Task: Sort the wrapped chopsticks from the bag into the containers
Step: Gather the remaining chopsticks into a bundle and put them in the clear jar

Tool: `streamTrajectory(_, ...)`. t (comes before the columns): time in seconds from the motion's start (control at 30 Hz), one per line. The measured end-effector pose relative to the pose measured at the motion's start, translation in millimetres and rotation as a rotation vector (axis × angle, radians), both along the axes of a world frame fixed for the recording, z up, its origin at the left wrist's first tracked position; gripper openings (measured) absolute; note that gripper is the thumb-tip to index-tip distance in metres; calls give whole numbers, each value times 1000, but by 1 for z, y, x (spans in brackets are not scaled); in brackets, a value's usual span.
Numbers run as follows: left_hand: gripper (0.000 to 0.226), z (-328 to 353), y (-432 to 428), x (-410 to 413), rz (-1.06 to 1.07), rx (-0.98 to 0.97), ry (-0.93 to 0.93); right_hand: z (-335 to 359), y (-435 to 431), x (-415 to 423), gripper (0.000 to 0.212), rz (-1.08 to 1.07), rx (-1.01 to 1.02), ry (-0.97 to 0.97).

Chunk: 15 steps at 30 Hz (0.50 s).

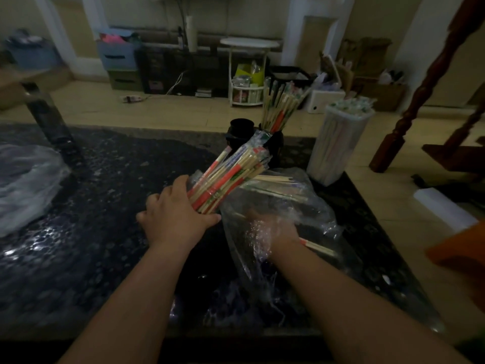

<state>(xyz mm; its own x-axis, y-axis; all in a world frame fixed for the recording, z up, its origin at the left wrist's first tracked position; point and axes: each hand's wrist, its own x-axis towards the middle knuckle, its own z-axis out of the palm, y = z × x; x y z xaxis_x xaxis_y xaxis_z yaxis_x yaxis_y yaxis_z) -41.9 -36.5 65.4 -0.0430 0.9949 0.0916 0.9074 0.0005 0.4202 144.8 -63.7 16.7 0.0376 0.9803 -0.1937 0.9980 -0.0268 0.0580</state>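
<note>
Head view: left hand grips chopstick bundle; right hand inside bag.

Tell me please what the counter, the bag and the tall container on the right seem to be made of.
Counter: probably polished stone such as granite; dark, speckled, with glossy reflections.
Bag: thin clear plastic film; it is crinkled, shiny, and the right hand shows through it.
Tall container: likely translucent whitish plastic; the wrapped chopsticks inside show dimly through its wall.
</note>
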Motion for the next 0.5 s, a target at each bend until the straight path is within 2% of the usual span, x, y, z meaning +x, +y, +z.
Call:
streamTrajectory(0.07,104,2,-4,-2,-8,0,6,-5,-8,2,44,-85,-48,39)
streamTrajectory(0.23,102,6,-13,-5,-37,-7,12,14,-38,-6,42,-112,-33,152)
streamTrajectory(0.5,101,11,-25,-12,-49,-2,16,45,-69,-16,29,-59,94,163)
